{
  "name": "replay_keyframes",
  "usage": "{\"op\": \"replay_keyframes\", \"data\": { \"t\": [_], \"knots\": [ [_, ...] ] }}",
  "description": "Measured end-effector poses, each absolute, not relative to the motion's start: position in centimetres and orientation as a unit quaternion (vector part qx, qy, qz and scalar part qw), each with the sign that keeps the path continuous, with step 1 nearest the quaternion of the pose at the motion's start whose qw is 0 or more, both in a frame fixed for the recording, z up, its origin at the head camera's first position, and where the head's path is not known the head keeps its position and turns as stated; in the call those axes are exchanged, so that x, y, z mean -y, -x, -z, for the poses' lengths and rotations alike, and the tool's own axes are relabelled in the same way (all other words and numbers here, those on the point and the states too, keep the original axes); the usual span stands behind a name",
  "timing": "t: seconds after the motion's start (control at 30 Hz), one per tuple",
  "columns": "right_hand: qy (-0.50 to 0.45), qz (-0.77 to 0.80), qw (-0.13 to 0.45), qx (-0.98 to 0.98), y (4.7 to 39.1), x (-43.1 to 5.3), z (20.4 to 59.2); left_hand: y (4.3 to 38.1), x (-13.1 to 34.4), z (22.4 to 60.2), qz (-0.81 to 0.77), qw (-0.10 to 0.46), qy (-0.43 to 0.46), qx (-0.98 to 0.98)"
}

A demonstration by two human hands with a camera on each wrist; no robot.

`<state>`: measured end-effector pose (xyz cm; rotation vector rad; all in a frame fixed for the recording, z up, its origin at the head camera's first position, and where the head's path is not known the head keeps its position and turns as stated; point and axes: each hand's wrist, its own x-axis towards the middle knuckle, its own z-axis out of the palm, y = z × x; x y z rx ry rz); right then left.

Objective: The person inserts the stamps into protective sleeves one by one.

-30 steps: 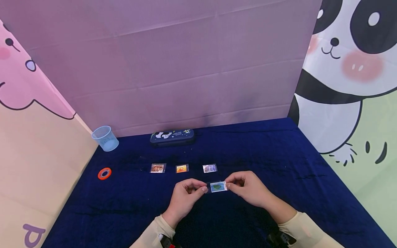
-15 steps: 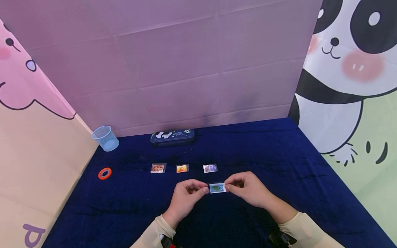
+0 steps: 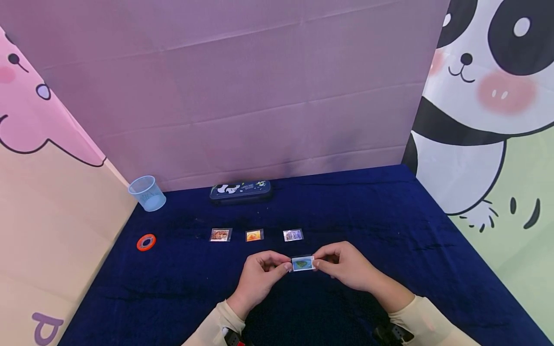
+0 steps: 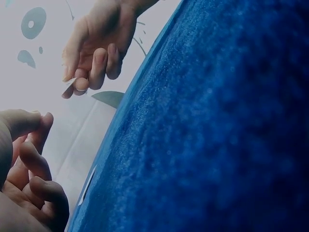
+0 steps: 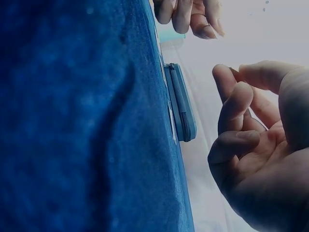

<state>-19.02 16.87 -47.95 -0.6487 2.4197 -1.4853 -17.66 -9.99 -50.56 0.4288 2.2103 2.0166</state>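
A small stamp with a white border and a blue-green picture is held above the cloth between both hands in the head view. My left hand pinches the left end of a clear sleeve around the stamp, thumb on top. On the other side, the thumb and index finger of my right hand pinch the stamp's right edge. From the left wrist, a pale sliver of the stamp shows at the right fingertips. The right wrist view has the right hand's other fingers curled below the pinch.
Three sleeved stamps lie in a row beyond the hands: a brown stamp, an orange stamp and a purple stamp. Behind them is a panda pencil case. At left are a blue cup and an orange tape roll.
The stamp has shifted slightly left, deeper into the clear sleeve, and the right fingers have followed it toward the left hand. The left hand has barely moved.
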Motion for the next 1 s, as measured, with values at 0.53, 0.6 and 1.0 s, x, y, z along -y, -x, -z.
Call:
{"op": "replay_keyframes", "data": {
  "t": [0.53, 0.6, 1.0],
  "knots": [
    [0.233, 0.509, 0.129, -0.819, 18.83, -16.71, 47.72, 17.66, 10.12, 50.72, -0.662, 0.074, -0.144, -0.732],
    [0.234, 0.509, 0.128, -0.818, 18.84, -16.71, 47.75, 17.63, 10.12, 50.68, -0.664, 0.075, -0.146, -0.730],
    [0.241, 0.511, 0.112, -0.817, 19.01, -16.80, 47.97, 17.52, 10.09, 50.58, -0.660, 0.071, -0.143, -0.734]
  ]
}}
